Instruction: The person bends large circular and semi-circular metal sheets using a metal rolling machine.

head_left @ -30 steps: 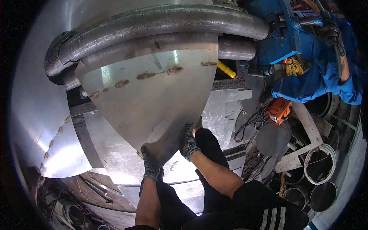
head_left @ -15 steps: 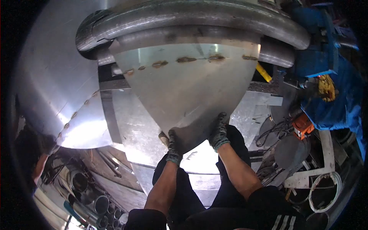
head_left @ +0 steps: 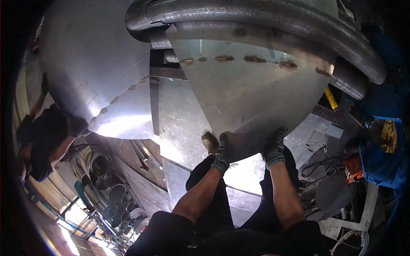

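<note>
A fan-shaped sheet of grey metal (head_left: pixel 256 91) lies in front of me, with a row of brown weld spots along its far part. Its far edge meets the thick steel rollers (head_left: pixel 256 15). Both my hands wear patterned knit gloves and grip its narrow near edge. My left hand (head_left: pixel 220 153) is closed on the left corner, fingers partly hidden by the sheet. At the right corner my right hand (head_left: pixel 274 149) is closed too, thumb on top and the other fingers out of sight underneath.
At left hangs a larger curved metal sheet (head_left: pixel 102 81) with weld spots, and another person's hand (head_left: pixel 79 128) touches its lower edge. Pipe pieces (head_left: pixel 115 194) lie lower left. On the right are a blue cover (head_left: pixel 382 164), an orange tool (head_left: pixel 353 168) and cables (head_left: pixel 318 168).
My view has turned left, so the sheet and rollers appear farther right and tilted. More of the other person shows at left. Both my hands still grip the sheet.
</note>
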Demonstrator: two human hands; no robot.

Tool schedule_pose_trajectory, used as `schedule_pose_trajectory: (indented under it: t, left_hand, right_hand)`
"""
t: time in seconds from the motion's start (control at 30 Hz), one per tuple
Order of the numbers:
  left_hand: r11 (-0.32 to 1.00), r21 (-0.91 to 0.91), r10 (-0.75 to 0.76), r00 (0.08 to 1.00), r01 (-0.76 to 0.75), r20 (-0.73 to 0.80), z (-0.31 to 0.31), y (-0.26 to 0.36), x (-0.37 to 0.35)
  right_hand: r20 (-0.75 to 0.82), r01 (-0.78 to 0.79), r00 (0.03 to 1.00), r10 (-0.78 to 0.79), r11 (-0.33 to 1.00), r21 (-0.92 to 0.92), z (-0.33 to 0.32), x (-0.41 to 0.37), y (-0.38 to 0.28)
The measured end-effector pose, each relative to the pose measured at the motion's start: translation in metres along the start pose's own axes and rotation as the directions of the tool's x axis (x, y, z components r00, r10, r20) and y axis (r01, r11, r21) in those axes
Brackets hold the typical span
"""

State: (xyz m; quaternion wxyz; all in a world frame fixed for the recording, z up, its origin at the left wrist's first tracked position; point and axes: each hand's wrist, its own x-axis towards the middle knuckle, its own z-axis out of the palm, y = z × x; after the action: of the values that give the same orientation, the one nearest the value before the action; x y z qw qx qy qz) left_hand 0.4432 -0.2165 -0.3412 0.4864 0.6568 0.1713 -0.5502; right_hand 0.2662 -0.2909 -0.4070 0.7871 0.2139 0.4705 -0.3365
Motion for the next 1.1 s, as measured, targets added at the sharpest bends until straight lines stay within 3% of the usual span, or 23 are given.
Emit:
schedule_pose_trajectory:
  t: [0.2, 0.27, 0.33, 0.8, 0.9, 0.97, 1.1]
  left_hand:
    - [0.977, -0.158, -0.147, 0.989, 0.143, -0.015, -0.003, -0.008, 0.005]
    - [0.959, -0.219, -0.186, 0.983, 0.182, 0.005, -0.015, -0.019, 0.014]
    - [0.950, -0.226, -0.226, 0.974, 0.215, -0.021, -0.033, -0.042, 0.034]
    - [0.982, -0.144, -0.131, 0.991, 0.126, -0.021, -0.024, -0.041, 0.036]
    - [0.987, -0.115, -0.113, 0.993, 0.110, -0.022, -0.024, -0.043, 0.035]
    - [0.988, -0.108, -0.113, 0.994, 0.112, 0.004, -0.024, -0.049, 0.037]
    - [0.959, -0.193, -0.179, 0.972, 0.207, 0.150, -0.028, -0.055, 0.048]
  right_hand:
    - [0.034, -0.029, 0.999, 0.028, 0.998, 0.049, 0.008, -0.003, -0.014]
    - [-0.049, -0.020, 0.999, 0.022, 0.999, 0.033, 0.013, -0.006, -0.018]
    - [-0.032, -0.049, 0.998, 0.051, 0.998, 0.034, 0.028, -0.013, -0.025]
    - [0.046, -0.091, 0.995, 0.090, 0.996, 0.024, 0.030, -0.012, -0.033]
    - [-0.003, -0.033, 0.999, 0.033, 0.999, -0.022, 0.027, -0.011, -0.032]
    - [-0.058, 0.038, 0.997, -0.043, 0.995, -0.087, 0.028, -0.010, -0.032]
    - [-0.076, -0.006, 0.997, 0.001, 0.998, -0.065, 0.033, -0.012, -0.039]
